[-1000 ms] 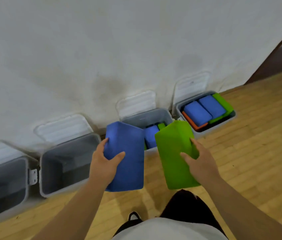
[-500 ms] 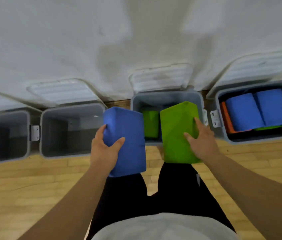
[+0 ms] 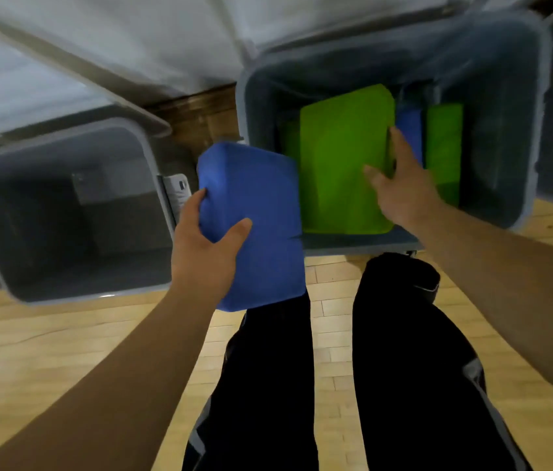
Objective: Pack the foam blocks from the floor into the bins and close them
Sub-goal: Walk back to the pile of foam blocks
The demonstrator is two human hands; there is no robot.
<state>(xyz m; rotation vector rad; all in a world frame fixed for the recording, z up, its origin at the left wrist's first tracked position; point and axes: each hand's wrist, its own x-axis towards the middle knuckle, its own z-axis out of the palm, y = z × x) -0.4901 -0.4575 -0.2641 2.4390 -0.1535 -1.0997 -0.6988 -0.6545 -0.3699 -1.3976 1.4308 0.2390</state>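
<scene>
The green block [image 3: 343,158] has gone down from above the rim into the second bin [image 3: 244,137] since half a second ago, and the view has dropped closer to both bins.

At the left, the empty bin [image 3: 74,294] stands on the wooden floor [image 3: 47,351], with its left side cut off by the frame edge. Its raised lid [image 3: 13,83] is only a pale blur above it. A white latch [image 3: 176,195] sits on its right wall.

Just right of that, the left hand [image 3: 204,253] grasps the blue block [image 3: 258,212], thumb on the front face and fingers wrapped round the left edge. The block hangs above the floor between the two bins, and its right edge overlaps the second bin's front left corner.

Inside the second bin the green block stands near the front wall and hides most of another green piece at its left. The right hand [image 3: 400,188] lies against its right edge, thumb on its face. Motion blur hides whether the hand grasps the block or has let go.

Right of the hand, a smaller blue block [image 3: 411,127] and a further green one [image 3: 445,141] are partly covered.
</scene>
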